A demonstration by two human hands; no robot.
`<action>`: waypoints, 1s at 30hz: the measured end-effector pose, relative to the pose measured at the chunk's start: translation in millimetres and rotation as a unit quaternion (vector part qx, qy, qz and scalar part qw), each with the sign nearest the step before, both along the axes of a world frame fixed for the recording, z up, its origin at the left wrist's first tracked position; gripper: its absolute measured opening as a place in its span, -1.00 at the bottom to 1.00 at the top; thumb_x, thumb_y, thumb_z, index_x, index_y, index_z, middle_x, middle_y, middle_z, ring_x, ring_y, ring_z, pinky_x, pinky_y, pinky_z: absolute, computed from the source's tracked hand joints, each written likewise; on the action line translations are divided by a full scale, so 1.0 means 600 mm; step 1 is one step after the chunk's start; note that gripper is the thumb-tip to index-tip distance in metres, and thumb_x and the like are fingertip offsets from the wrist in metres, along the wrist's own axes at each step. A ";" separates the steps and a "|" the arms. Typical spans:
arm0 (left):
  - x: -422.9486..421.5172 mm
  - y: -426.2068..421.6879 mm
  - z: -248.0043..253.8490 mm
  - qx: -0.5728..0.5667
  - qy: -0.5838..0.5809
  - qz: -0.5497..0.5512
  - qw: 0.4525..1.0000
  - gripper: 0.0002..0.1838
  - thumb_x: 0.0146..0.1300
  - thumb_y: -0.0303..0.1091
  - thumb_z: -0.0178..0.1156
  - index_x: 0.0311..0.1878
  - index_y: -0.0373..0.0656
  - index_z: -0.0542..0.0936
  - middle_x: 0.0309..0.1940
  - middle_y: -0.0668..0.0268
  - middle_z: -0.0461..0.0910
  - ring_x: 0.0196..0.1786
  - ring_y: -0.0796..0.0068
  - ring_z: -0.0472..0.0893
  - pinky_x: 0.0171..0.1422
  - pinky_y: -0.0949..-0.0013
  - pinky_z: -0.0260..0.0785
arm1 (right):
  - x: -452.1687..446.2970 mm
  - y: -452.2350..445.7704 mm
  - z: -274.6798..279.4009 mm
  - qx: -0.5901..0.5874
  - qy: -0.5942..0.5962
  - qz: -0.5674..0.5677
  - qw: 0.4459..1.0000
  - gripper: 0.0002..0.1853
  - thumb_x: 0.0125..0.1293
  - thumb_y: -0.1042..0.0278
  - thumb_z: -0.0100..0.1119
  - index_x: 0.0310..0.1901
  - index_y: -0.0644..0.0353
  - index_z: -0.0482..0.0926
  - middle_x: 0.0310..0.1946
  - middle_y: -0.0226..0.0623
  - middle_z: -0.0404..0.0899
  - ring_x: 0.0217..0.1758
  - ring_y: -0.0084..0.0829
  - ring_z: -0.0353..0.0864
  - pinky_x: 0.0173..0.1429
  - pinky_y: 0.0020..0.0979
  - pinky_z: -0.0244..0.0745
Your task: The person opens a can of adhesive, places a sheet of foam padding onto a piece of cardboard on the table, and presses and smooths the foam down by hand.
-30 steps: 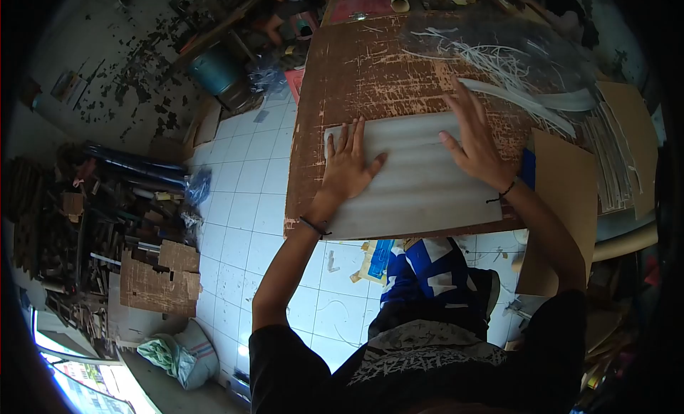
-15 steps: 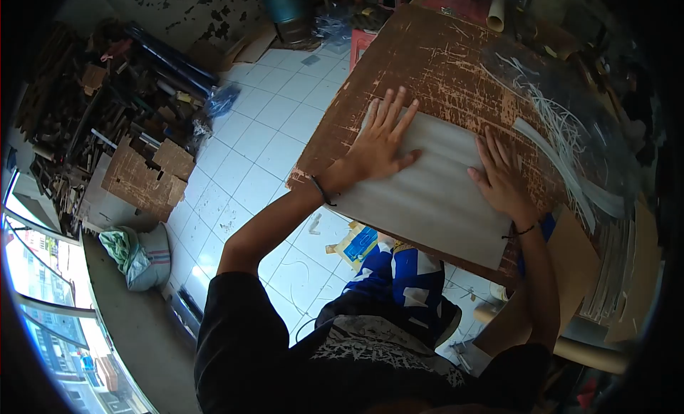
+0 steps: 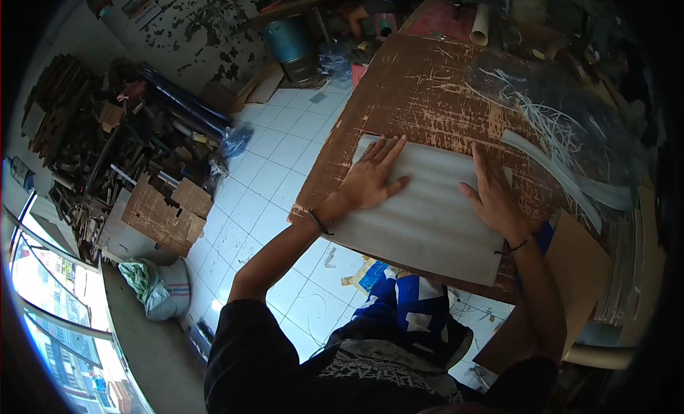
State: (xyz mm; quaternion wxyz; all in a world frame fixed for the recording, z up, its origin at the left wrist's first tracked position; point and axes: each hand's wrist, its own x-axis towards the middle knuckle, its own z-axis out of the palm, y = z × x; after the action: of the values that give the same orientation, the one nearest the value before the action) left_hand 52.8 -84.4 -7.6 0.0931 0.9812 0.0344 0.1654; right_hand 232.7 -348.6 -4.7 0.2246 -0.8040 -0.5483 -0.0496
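Note:
A pale, whitish foam-like sheet [image 3: 434, 207] lies on the worn brown table [image 3: 406, 79], near its front edge. Flat on the sheet's left part rests my left hand [image 3: 372, 177], its thumb spread away from the fingers and a dark band round the wrist. Over the right edge of the sheet is my right hand [image 3: 495, 200], fingers stretched out and the thumb apart. Neither hand grips anything. Whether the right palm presses on the sheet or hovers just above it, I cannot tell.
Thin white strips [image 3: 556, 129] lie in a tangle at the table's right side. Cardboard [image 3: 581, 264] leans by my right arm. Scrap pieces are heaped on the left, near a white sack [image 3: 169, 289]. A blue drum [image 3: 288, 43] and a seated person [image 3: 363, 18] are at the back.
The view has tilted up, bringing more of the back wall and a person into sight. My left hand's fingers have drawn closer together; the right hand has turned slightly on its edge.

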 end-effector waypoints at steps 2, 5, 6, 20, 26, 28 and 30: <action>0.000 -0.004 0.006 -0.060 0.023 -0.010 0.998 -0.05 0.49 0.17 0.07 0.70 -0.17 -0.06 0.62 -0.22 0.09 0.71 -0.13 0.00 0.78 0.04 -0.16 | -0.006 -0.001 0.007 0.011 -0.014 -0.007 1.000 -0.12 0.58 -0.14 0.02 0.66 0.25 -0.08 0.66 0.15 -0.06 0.72 0.09 -0.04 0.74 0.16 -0.14; 0.001 -0.004 0.006 -0.042 0.026 0.000 0.999 -0.02 0.48 0.15 0.10 0.70 -0.19 -0.12 0.60 -0.23 0.12 0.70 -0.16 0.02 0.78 0.05 -0.16 | -0.008 -0.002 0.013 -0.026 -0.101 -0.031 0.994 -0.12 0.57 -0.17 0.03 0.66 0.21 -0.05 0.66 0.13 -0.06 0.73 0.10 -0.07 0.73 0.23 -0.14; 0.001 -0.003 0.005 -0.043 0.020 -0.006 0.999 -0.01 0.48 0.15 0.11 0.70 -0.21 -0.12 0.60 -0.23 0.12 0.69 -0.17 0.02 0.78 0.03 -0.18 | -0.010 -0.003 0.004 -0.042 -0.141 -0.042 0.988 -0.12 0.56 -0.19 0.03 0.66 0.18 -0.04 0.66 0.12 -0.06 0.73 0.10 -0.08 0.72 0.25 -0.14; -0.006 -0.011 0.007 -0.055 0.012 0.035 0.998 -0.02 0.45 0.18 0.14 0.70 -0.15 -0.03 0.61 -0.18 0.15 0.66 -0.37 0.02 0.76 -0.14 -0.24 | -0.004 -0.001 -0.010 -0.033 -0.051 -0.005 0.998 -0.03 0.47 -0.26 0.14 0.67 0.11 -0.04 0.57 0.19 0.18 0.63 0.12 0.18 0.63 0.46 -0.23; -0.003 -0.009 0.007 -0.046 0.015 0.075 0.996 -0.37 0.40 0.10 0.22 0.45 0.05 0.55 0.68 -0.13 -0.01 0.72 -0.27 -0.13 0.69 -0.36 -0.20 | -0.004 0.003 -0.007 -0.041 -0.035 0.032 0.998 -0.20 0.50 -0.24 0.10 0.61 0.03 0.21 0.64 0.18 0.01 0.69 0.15 0.02 0.67 0.36 -0.22; -0.009 -0.011 -0.001 -0.033 -0.025 0.074 0.996 -0.39 0.40 0.08 0.23 0.44 0.07 0.56 0.69 -0.07 -0.03 0.72 -0.27 -0.15 0.68 -0.39 -0.21 | -0.015 -0.007 -0.016 -0.071 -0.048 0.036 0.996 -0.25 0.51 -0.25 0.09 0.58 -0.03 0.31 0.66 0.15 -0.04 0.72 0.15 -0.05 0.68 0.35 -0.22; -0.004 -0.009 -0.010 0.000 -0.067 0.072 0.995 -0.38 0.41 0.06 0.22 0.47 0.06 0.52 0.69 -0.05 -0.02 0.71 -0.23 -0.09 0.68 -0.38 -0.25 | -0.013 -0.005 -0.004 -0.054 -0.049 0.022 0.997 -0.29 0.50 -0.26 0.08 0.55 -0.09 0.38 0.67 0.12 -0.06 0.73 0.15 -0.11 0.68 0.35 -0.22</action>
State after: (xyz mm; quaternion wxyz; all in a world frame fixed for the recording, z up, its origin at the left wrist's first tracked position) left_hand 50.4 -89.9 -13.6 0.0833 0.9629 0.0984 0.2373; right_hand 225.1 -351.8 -7.3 0.1544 -0.7991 -0.5784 -0.0546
